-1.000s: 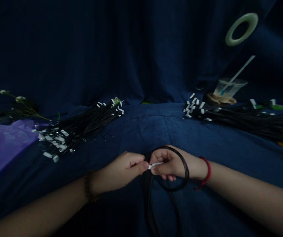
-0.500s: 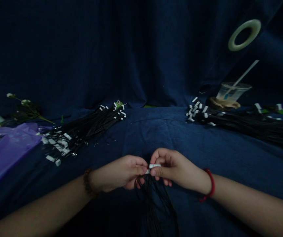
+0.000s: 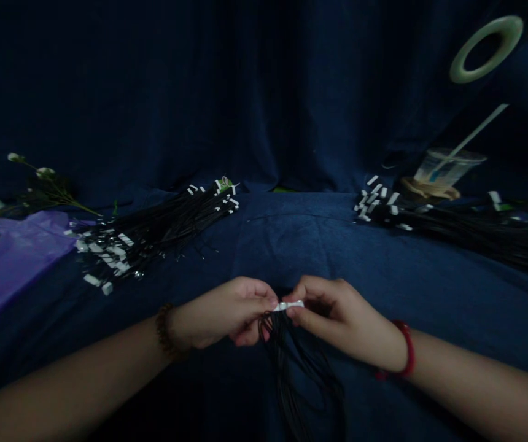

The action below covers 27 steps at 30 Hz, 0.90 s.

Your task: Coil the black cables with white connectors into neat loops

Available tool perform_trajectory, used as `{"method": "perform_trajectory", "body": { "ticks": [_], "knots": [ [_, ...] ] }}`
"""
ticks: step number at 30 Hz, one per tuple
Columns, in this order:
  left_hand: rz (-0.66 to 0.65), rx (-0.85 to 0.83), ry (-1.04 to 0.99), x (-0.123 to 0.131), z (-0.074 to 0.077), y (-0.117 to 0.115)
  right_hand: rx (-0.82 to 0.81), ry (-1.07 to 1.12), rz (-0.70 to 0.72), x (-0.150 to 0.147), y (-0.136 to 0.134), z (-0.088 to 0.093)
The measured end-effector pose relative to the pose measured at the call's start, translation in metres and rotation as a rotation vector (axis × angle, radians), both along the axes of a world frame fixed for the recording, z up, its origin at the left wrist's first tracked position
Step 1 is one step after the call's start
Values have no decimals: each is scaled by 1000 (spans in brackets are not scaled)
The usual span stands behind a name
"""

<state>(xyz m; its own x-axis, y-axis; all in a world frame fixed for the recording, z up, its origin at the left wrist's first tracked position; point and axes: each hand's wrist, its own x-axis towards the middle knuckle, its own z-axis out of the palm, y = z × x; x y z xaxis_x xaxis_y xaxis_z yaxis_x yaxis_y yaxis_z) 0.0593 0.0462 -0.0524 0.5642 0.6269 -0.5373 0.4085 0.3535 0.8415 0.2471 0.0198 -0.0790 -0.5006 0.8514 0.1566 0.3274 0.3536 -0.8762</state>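
Observation:
Low in the middle of the head view, my two hands meet over several thin black cables (image 3: pixel 287 380) that hang down. My left hand (image 3: pixel 240 310) pinches a small white connector (image 3: pixel 279 307) between thumb and forefinger, with black strands trailing below its fingers. Another white connector (image 3: pixel 296 304) is gripped between the thumb and fingers of my right hand (image 3: pixel 337 316). The two white pieces lie end to end in one line; whether they are joined I cannot tell. Fingers partly cover both.
A bundle of black cables with white ends (image 3: pixel 167 221) lies at left, beside a purple bag (image 3: pixel 24 252) and white flowers (image 3: pixel 45 173). Another cable bundle (image 3: pixel 466 224) lies at right, near a clear cup (image 3: pixel 450 167) with a straw. A roll of tape (image 3: pixel 458 66) is at upper right.
The two white connectors were offset, one above the other; now they sit in line between my fingers. My right hand has shifted slightly right. The whole view has tilted a little.

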Motion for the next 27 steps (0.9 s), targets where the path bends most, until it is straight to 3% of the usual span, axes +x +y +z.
{"method": "perform_trajectory", "body": {
  "ticks": [5,13,22,27],
  "knots": [
    [-22,37,-31,-1,-1,-3,105,-30,9,-1,-4,5],
    [-14,-21,-127,-3,2,-4,173,-59,154,4,-6,7],
    [-22,37,-147,-6,-12,-3,185,-91,40,-2,-10,9],
    [-30,60,-153,-5,-25,-4,57,-16,-40,-10,-10,5]
  ]
}}
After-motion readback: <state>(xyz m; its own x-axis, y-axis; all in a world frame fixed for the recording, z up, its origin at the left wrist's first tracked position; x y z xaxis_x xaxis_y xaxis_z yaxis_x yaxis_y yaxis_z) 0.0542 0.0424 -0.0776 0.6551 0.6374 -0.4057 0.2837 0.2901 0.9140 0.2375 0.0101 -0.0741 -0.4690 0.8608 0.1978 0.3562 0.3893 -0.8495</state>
